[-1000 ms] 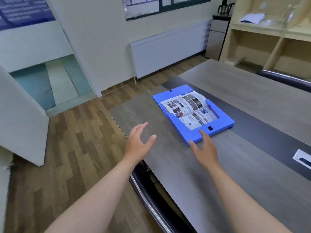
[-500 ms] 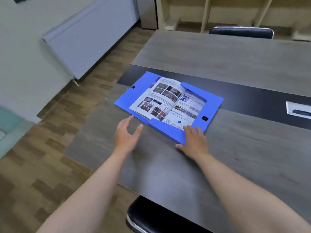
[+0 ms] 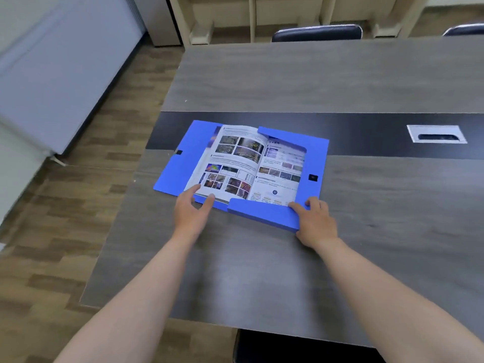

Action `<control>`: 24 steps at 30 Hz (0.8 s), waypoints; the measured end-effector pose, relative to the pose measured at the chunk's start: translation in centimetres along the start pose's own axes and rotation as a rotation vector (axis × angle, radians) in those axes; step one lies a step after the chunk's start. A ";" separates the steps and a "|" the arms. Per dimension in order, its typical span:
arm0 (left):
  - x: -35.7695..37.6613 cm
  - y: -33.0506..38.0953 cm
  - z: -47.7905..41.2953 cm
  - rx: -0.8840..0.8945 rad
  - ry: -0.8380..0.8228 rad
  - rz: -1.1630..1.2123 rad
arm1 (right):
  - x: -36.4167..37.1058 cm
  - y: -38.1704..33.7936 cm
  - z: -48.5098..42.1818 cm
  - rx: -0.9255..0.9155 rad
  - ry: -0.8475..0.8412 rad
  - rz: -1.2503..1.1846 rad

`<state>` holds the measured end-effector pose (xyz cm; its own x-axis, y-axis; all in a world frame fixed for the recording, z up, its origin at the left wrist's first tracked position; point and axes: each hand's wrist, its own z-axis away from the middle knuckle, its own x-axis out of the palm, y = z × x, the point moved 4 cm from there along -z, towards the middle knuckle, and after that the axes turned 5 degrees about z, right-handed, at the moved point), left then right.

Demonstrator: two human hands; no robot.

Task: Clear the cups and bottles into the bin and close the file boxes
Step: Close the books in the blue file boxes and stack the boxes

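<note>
A blue file box lies open and flat on the grey table. An open magazine with photo pages rests inside it. My left hand touches the near left corner of the magazine, thumb and fingers spread on the page edge. My right hand rests on the box's near right corner, fingers over the blue front flap. No cups or bottles are in view.
A dark strip with a metal cable port runs across the table. Black chairs stand at the far side and at the near edge. A white radiator lines the left wall over wooden flooring.
My view has swung down over the table. Both hands moved forward: the left now touches the magazine's near corner, and the right lies on the box's near right corner.
</note>
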<state>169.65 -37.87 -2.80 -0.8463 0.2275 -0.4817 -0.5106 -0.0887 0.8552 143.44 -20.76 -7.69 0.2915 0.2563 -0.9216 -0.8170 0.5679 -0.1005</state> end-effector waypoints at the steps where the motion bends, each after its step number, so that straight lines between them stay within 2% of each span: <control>1: 0.0 -0.3 -0.1 -0.009 -0.005 -0.009 | 0.1 0.4 0.4 0.016 -0.005 -0.011; 7: 1.2 -2.3 0.5 -0.111 -0.043 -0.038 | 1.4 6.1 5.4 0.133 0.005 -0.144; 14: 6.4 -3.8 2.2 -0.221 -0.121 -0.097 | 1.9 12.0 8.4 0.197 -0.048 -0.501; 20: 8.6 -4.4 2.4 -0.310 -0.118 -0.166 | 1.4 13.3 7.7 0.323 0.115 -0.499; 24: 9.2 -4.0 2.5 -0.344 -0.110 -0.041 | 1.7 14.3 7.6 0.377 0.152 -0.490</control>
<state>164.24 -32.95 -10.17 -0.8126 0.3384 -0.4745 -0.5804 -0.3948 0.7123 136.06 -6.28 -7.80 0.4902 -0.2012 -0.8480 -0.3676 0.8344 -0.4106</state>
